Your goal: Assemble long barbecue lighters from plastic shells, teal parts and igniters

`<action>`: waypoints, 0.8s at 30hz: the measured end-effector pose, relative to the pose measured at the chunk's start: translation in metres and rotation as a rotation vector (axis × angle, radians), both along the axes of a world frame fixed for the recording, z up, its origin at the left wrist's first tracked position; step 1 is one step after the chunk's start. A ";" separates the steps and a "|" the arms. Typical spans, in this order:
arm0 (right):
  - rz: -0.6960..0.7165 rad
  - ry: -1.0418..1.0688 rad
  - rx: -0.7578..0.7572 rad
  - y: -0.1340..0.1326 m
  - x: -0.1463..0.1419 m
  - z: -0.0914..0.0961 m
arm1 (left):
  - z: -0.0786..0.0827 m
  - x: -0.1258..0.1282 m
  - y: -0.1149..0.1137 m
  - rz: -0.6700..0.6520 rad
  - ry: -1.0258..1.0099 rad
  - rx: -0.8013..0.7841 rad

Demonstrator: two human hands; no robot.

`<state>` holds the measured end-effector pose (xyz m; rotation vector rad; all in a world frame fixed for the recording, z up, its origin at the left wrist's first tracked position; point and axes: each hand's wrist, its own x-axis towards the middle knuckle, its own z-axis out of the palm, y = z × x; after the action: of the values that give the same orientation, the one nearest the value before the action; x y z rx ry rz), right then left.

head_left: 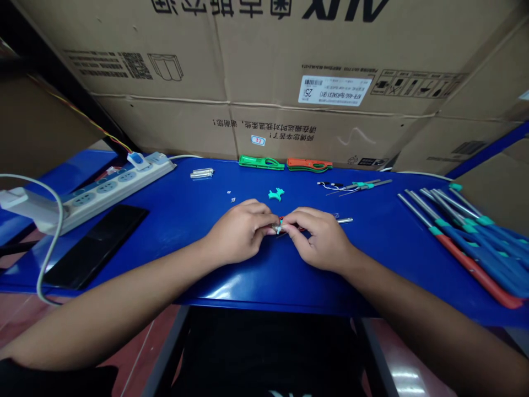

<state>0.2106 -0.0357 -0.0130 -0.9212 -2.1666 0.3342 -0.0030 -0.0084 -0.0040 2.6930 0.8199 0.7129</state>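
Note:
My left hand (243, 230) and my right hand (320, 234) meet above the blue table, both with fingers pinched. Between their fingertips is a small pale part with thin wires (278, 229); its exact kind is mostly hidden by the fingers. Reddish and dark wires show beside it, behind the right fingers. A thin metal tube (345, 220) lies just past my right hand. Beyond the hands rests a teal plastic piece (276, 194). Tiny white bits (233, 199) are scattered beyond my left hand.
Green (261, 162) and orange (309, 164) plastic casings lie along the cardboard box (165, 121). Thin metal strips with wires (363, 186) are right of centre. Several long-nosed lighters (475, 242) lie at right. At left are a power strip (111, 190), a black phone (97, 245) and silvery cylinders (201, 173).

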 end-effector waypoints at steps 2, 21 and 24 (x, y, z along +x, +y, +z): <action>0.017 -0.020 -0.003 0.003 0.003 0.001 | 0.005 -0.003 0.005 -0.048 0.024 -0.036; 0.106 -0.115 0.051 0.039 -0.007 -0.019 | 0.005 -0.037 0.050 0.206 0.078 -0.263; 0.078 -0.147 0.061 0.040 -0.007 -0.020 | 0.005 -0.034 0.048 0.171 0.121 -0.287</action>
<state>0.2039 0.0039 -0.0332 -0.8520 -2.3385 0.2435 -0.0370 0.0401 0.0008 2.4464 1.1017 0.4303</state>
